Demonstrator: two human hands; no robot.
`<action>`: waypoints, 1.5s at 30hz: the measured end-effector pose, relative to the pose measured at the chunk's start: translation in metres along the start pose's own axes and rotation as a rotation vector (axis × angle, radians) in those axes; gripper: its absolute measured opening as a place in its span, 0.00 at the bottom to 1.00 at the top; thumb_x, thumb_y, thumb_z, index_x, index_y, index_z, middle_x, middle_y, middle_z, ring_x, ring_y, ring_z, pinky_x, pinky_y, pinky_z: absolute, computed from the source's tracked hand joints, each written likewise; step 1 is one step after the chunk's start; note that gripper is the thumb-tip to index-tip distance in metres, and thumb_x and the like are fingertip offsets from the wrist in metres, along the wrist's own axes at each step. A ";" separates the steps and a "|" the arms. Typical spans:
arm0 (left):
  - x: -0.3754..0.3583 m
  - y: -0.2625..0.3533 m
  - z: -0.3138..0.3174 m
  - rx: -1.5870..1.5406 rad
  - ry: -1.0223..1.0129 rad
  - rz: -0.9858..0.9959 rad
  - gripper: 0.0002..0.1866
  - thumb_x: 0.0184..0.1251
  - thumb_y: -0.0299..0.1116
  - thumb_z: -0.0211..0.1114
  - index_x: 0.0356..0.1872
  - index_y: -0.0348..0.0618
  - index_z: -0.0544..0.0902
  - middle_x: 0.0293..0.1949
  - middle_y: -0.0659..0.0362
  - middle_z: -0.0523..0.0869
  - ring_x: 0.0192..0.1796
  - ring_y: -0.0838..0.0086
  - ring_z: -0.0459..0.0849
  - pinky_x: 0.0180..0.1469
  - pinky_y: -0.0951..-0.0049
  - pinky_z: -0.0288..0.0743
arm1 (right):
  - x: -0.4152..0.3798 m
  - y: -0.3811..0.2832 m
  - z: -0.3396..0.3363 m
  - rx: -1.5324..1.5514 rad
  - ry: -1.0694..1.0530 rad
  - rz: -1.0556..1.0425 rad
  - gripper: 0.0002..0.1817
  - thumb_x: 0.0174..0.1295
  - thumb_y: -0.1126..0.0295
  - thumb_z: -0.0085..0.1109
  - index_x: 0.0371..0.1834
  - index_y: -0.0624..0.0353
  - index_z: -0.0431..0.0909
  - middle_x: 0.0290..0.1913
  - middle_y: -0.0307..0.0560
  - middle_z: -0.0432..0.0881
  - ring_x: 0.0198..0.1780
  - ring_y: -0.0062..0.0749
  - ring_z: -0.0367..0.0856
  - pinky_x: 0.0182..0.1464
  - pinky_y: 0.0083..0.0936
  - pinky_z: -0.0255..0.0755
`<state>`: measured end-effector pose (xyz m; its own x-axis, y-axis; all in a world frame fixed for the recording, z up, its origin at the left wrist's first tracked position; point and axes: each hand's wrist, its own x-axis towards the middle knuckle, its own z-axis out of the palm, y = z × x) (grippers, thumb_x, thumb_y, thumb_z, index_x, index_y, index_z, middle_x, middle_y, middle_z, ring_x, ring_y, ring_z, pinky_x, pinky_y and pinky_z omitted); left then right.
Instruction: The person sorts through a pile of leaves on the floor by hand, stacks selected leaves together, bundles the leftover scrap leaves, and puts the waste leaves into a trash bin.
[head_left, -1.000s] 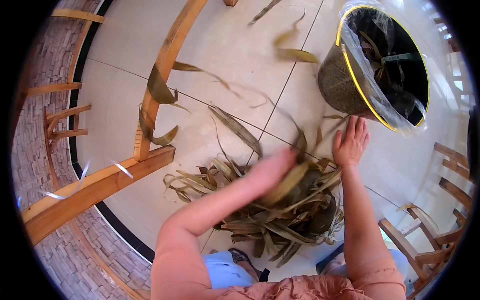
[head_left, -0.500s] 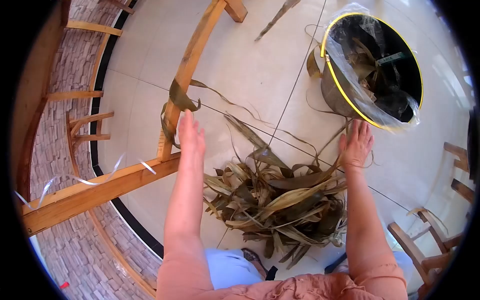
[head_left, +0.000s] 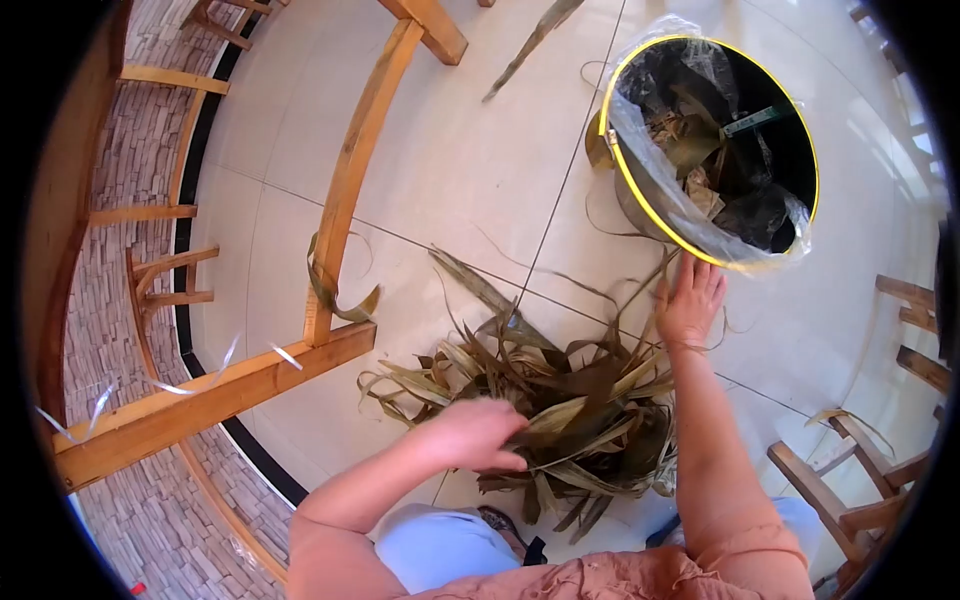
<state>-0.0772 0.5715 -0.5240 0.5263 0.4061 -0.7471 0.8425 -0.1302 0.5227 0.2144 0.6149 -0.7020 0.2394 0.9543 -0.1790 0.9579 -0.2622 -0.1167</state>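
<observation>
Bare floor between beam (head_left: 358, 170) and bin (head_left: 648, 190).

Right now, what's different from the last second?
Left hand moved from the wooden beam to the leaf pile; grip unclear. The beam's upper leaf is gone, its lower leaf remains. Right hand stays beside the bin.

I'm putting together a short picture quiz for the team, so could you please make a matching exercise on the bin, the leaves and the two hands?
Column 1
1. Bin
2. Leaf heap
3. Left hand
4. Right hand

Column 2
A. At the left side of the heap, thumb apart from the fingers
B. Yellow-rimmed, lined with clear plastic
C. Close by the bin, fingers stretched out
D. Brownish and tangled, on the tiled floor

Right pairs: 1-B, 2-D, 3-A, 4-C
</observation>
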 end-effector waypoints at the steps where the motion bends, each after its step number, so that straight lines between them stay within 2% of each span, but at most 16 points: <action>1: -0.003 -0.001 -0.006 0.052 0.053 0.002 0.21 0.56 0.45 0.65 0.45 0.39 0.79 0.42 0.48 0.80 0.47 0.54 0.79 0.48 0.59 0.73 | 0.000 0.001 0.000 0.066 0.050 -0.019 0.36 0.56 0.57 0.55 0.68 0.56 0.59 0.68 0.54 0.60 0.70 0.51 0.52 0.70 0.53 0.41; 5: 0.068 -0.058 -0.070 -0.048 0.771 -0.024 0.21 0.59 0.30 0.62 0.54 0.40 0.74 0.43 0.53 0.78 0.40 0.68 0.79 0.41 0.72 0.75 | 0.000 0.004 0.007 0.043 0.110 -0.033 0.26 0.56 0.50 0.53 0.57 0.47 0.73 0.57 0.51 0.75 0.62 0.49 0.67 0.67 0.55 0.46; 8: 0.158 -0.116 -0.133 0.007 1.048 0.097 0.31 0.58 0.30 0.63 0.64 0.44 0.67 0.64 0.47 0.65 0.47 0.66 0.77 0.43 0.71 0.76 | 0.005 0.007 0.005 0.151 -0.225 0.081 0.26 0.57 0.47 0.50 0.56 0.47 0.75 0.57 0.51 0.76 0.63 0.49 0.67 0.66 0.55 0.47; 10: 0.206 -0.128 -0.176 0.050 1.072 -0.053 0.39 0.53 0.29 0.65 0.69 0.42 0.60 0.70 0.42 0.54 0.67 0.53 0.63 0.67 0.61 0.60 | 0.006 0.012 0.009 0.184 -0.292 0.071 0.29 0.57 0.45 0.49 0.59 0.48 0.73 0.60 0.50 0.73 0.65 0.49 0.64 0.68 0.53 0.46; 12: 0.241 -0.129 -0.208 0.004 1.100 -0.085 0.39 0.53 0.30 0.65 0.69 0.44 0.59 0.71 0.41 0.50 0.72 0.49 0.52 0.71 0.60 0.53 | 0.003 0.016 0.022 0.221 -0.324 0.086 0.32 0.58 0.42 0.47 0.62 0.48 0.70 0.64 0.49 0.69 0.67 0.47 0.62 0.69 0.50 0.45; 15: 0.274 -0.131 -0.227 0.049 0.967 -0.245 0.39 0.55 0.33 0.64 0.70 0.47 0.59 0.71 0.43 0.52 0.71 0.48 0.55 0.71 0.61 0.53 | 0.001 0.020 0.040 0.160 -0.359 0.084 0.40 0.58 0.36 0.42 0.69 0.48 0.60 0.71 0.47 0.59 0.71 0.44 0.54 0.73 0.39 0.42; 17: 0.286 -0.129 -0.233 0.050 0.874 -0.353 0.37 0.55 0.34 0.62 0.69 0.44 0.60 0.70 0.44 0.54 0.70 0.50 0.58 0.71 0.62 0.54 | 0.000 0.038 0.077 -0.709 0.232 -0.155 0.41 0.58 0.35 0.40 0.69 0.49 0.59 0.71 0.45 0.59 0.71 0.44 0.54 0.73 0.39 0.42; 21: 0.288 -0.130 -0.225 -0.065 0.914 -0.328 0.29 0.55 0.32 0.60 0.60 0.35 0.67 0.64 0.44 0.65 0.65 0.53 0.66 0.66 0.64 0.62 | -0.007 0.052 0.105 -1.202 0.492 -0.319 0.40 0.58 0.33 0.37 0.70 0.44 0.58 0.72 0.42 0.57 0.72 0.43 0.53 0.73 0.42 0.41; 23: 0.273 -0.115 -0.212 -0.017 0.886 -0.309 0.26 0.54 0.32 0.60 0.56 0.33 0.69 0.60 0.44 0.69 0.62 0.52 0.69 0.64 0.62 0.65 | 0.005 0.017 0.025 0.261 -0.462 0.069 0.35 0.59 0.36 0.39 0.67 0.39 0.63 0.68 0.46 0.64 0.70 0.47 0.58 0.71 0.45 0.46; 26: 0.236 -0.101 -0.160 0.361 0.849 -0.160 0.22 0.54 0.28 0.61 0.51 0.32 0.71 0.53 0.44 0.73 0.56 0.52 0.73 0.61 0.62 0.68 | 0.003 0.016 0.021 0.244 -0.276 0.074 0.30 0.59 0.40 0.43 0.62 0.40 0.71 0.62 0.50 0.72 0.65 0.50 0.65 0.68 0.48 0.51; 27: 0.221 -0.099 -0.141 0.333 0.848 -0.115 0.20 0.54 0.26 0.61 0.49 0.33 0.72 0.52 0.45 0.74 0.55 0.53 0.74 0.59 0.62 0.69 | 0.005 0.007 0.000 0.203 -0.319 0.083 0.29 0.58 0.51 0.48 0.60 0.53 0.70 0.61 0.56 0.71 0.63 0.51 0.67 0.66 0.50 0.53; 31: 0.152 -0.098 -0.074 0.155 0.830 -0.062 0.15 0.54 0.23 0.62 0.45 0.36 0.75 0.44 0.48 0.78 0.48 0.56 0.77 0.52 0.64 0.72 | 0.010 -0.009 -0.023 0.118 -0.359 0.139 0.37 0.55 0.52 0.52 0.67 0.58 0.60 0.69 0.62 0.57 0.72 0.55 0.47 0.72 0.51 0.31; 34: 0.094 -0.092 -0.022 -0.212 0.908 -0.009 0.15 0.56 0.22 0.60 0.46 0.38 0.75 0.35 0.51 0.78 0.37 0.60 0.78 0.40 0.65 0.72 | 0.002 0.003 0.014 0.000 0.025 0.003 0.40 0.56 0.54 0.52 0.72 0.54 0.52 0.73 0.57 0.51 0.74 0.52 0.43 0.72 0.49 0.32; 37: 0.022 -0.063 0.020 -0.475 0.656 -0.054 0.11 0.59 0.24 0.59 0.43 0.39 0.79 0.34 0.56 0.80 0.35 0.73 0.79 0.40 0.74 0.74 | 0.000 0.002 0.018 -0.009 0.152 -0.046 0.39 0.57 0.56 0.52 0.72 0.52 0.52 0.73 0.54 0.50 0.75 0.51 0.42 0.72 0.49 0.33; 42: -0.076 -0.044 0.083 -0.608 -0.224 0.357 0.11 0.60 0.30 0.61 0.43 0.42 0.82 0.38 0.57 0.80 0.40 0.71 0.79 0.40 0.73 0.75 | -0.003 0.001 0.018 -0.036 0.175 -0.063 0.37 0.59 0.53 0.50 0.72 0.52 0.53 0.73 0.54 0.50 0.74 0.49 0.44 0.72 0.50 0.36; 45: -0.103 -0.030 0.088 -0.506 -0.066 0.426 0.11 0.58 0.31 0.62 0.42 0.42 0.82 0.41 0.56 0.79 0.42 0.69 0.79 0.40 0.72 0.76 | -0.001 0.003 0.026 -0.079 0.212 -0.062 0.35 0.61 0.53 0.48 0.71 0.52 0.55 0.73 0.54 0.52 0.74 0.50 0.45 0.71 0.50 0.38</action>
<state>-0.1469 0.4535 -0.4990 0.8209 0.3546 -0.4476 0.4095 0.1808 0.8942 0.2125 0.6094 -0.7275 0.2000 0.9791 0.0359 0.9792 -0.1984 -0.0428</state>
